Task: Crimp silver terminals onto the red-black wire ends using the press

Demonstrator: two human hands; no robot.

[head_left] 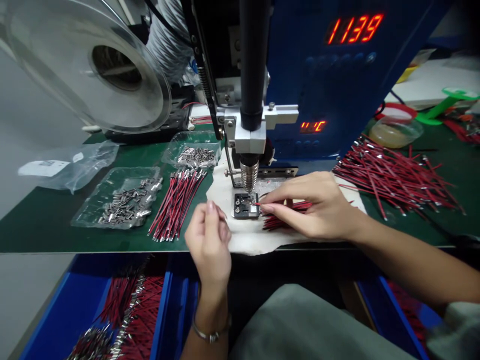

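Observation:
My right hand (pixel 318 207) pinches a thin red wire (pixel 257 204) between thumb and fingertips. The wire's end reaches over a small black fixture (pixel 240 212) with screws, under the coiled metal tip (pixel 249 175) of the soldering machine (pixel 252 65). Beneath this hand lies a bundle of red and black wires (pixel 275 221) on a white cloth (pixel 247 245). My left hand (pixel 210 240) is closed, thumb pressed on curled fingers, left of the fixture; what it holds, if anything, is hidden. Near it lies a bundle of red and black wires with metal ends (pixel 176 205).
Small metal parts fill two clear trays, a near tray (pixel 127 200) and a far tray (pixel 197 156). A large wire pile (pixel 397 175) lies at right. The blue control box (pixel 318 75) shows 1139. A blue drawer (pixel 56 320) below holds more wires. A clear reel (pixel 86 65) stands upper left.

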